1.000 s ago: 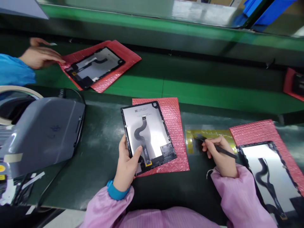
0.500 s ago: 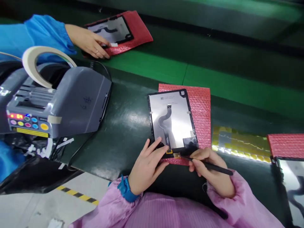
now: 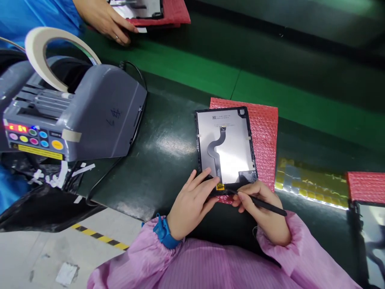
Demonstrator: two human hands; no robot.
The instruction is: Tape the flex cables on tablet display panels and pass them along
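A tablet screen panel (image 3: 207, 136) with a silvery back and black frame lies on a red bubble-wrap bag (image 3: 263, 140) on the dark green bench. A grey curved ribbon cable (image 3: 214, 150) runs down its back to a yellow tape patch (image 3: 220, 187) at the lower edge. Over the lower left corner rests my left hand (image 3: 192, 202), its fingers spread and fingertips beside the patch. My right hand (image 3: 260, 204) pinches black tweezers (image 3: 269, 206), whose tip points at the lower edge just right of the yellow patch. Whether the tip touches it, I cannot tell.
A grey tape dispenser (image 3: 108, 116) with a tape roll (image 3: 39, 60) stands at left. Beyond it, a co-worker's hand (image 3: 105, 22) rests by another panel. A yellow film sheet (image 3: 313, 184) and another panel (image 3: 374, 241) lie at right.
The view has shifted, so the dispenser and the co-worker's panel sit higher. The yellow patch now shows more fully at the cable's end; the tweezers remain beside it.
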